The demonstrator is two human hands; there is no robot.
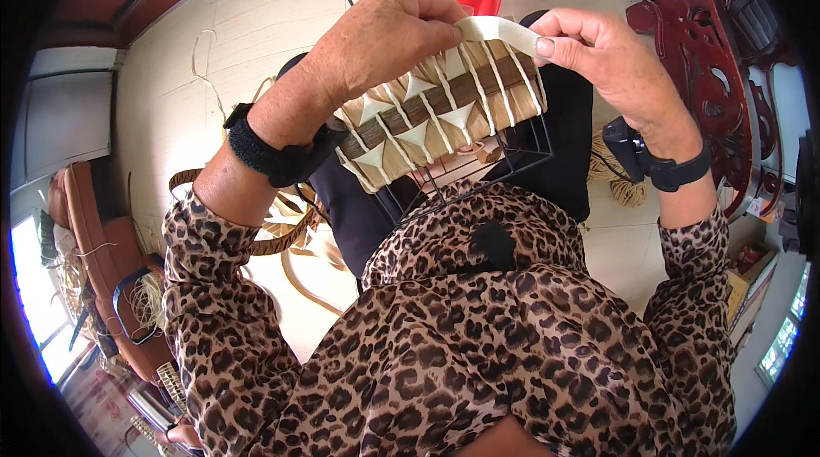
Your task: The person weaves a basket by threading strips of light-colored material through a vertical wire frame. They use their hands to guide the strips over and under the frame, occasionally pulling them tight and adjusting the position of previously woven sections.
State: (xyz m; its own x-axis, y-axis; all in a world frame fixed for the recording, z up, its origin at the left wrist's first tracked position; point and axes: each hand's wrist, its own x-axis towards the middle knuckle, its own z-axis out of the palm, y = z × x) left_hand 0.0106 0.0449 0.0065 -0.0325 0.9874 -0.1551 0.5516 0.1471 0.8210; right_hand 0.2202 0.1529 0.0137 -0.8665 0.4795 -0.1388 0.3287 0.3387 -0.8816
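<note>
A pale flat strip [502, 29] arches between my two hands above the far edge of a partly woven panel. The fingers of my left hand [389, 34] are closed on its left end. At the other end, my right hand [608, 64] pinches it between thumb and fingers. The woven panel [427, 113] rests over my lap, with a dark brown band, tan strips, white cords and folded pale triangles. Below its near edge shows a black wire frame [547, 143]. My left wrist and hand cover part of the panel's left side.
A red tub [485, 1] with a patterned top stands beyond the panel. Dark red carved furniture [724, 94] is at the right. Coiled tan cord [629, 192] lies by my right leg. Loose strips [312, 290] lie on the floor at the left, near a brown bench [98, 243].
</note>
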